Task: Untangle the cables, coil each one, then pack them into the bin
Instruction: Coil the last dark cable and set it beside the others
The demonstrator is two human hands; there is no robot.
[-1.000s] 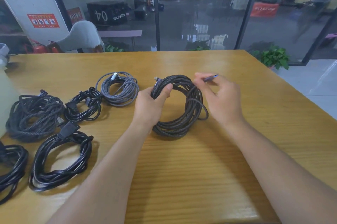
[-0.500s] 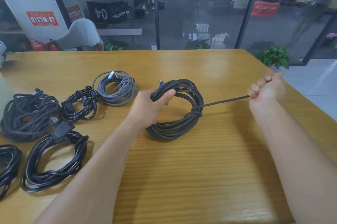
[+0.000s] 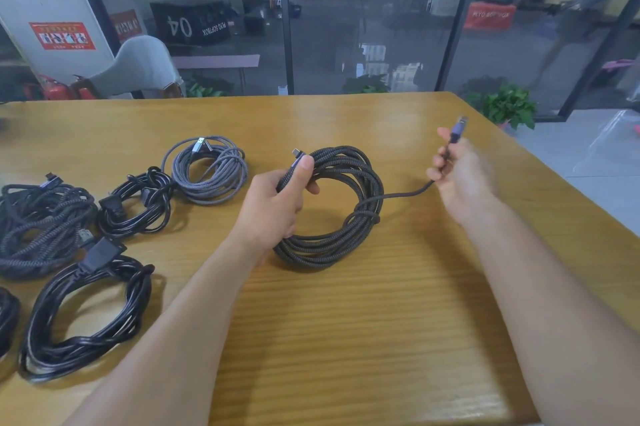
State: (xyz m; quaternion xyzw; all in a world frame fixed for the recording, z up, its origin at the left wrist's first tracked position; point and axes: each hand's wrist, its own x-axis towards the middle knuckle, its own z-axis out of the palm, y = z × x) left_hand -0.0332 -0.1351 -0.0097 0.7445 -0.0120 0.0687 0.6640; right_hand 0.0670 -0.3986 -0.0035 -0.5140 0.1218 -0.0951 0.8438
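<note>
- Since half a second ago, the right hand (image 3: 457, 176) has slackened the pulled tail and now pinches it just below the plug (image 3: 459, 129).
- Left hand (image 3: 277, 207) grips the braided coil (image 3: 332, 207), thumb pressing one end down, probably so the loops hold while the tail is wrapped.
- Finished coils lie left: black cable (image 3: 86, 307), grey cable (image 3: 209, 169).
- Wooden table (image 3: 346, 321); glass wall beyond. No bin visible.

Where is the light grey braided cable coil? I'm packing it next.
In the head view, the light grey braided cable coil lies on the wooden table, left of the left hand.
</note>
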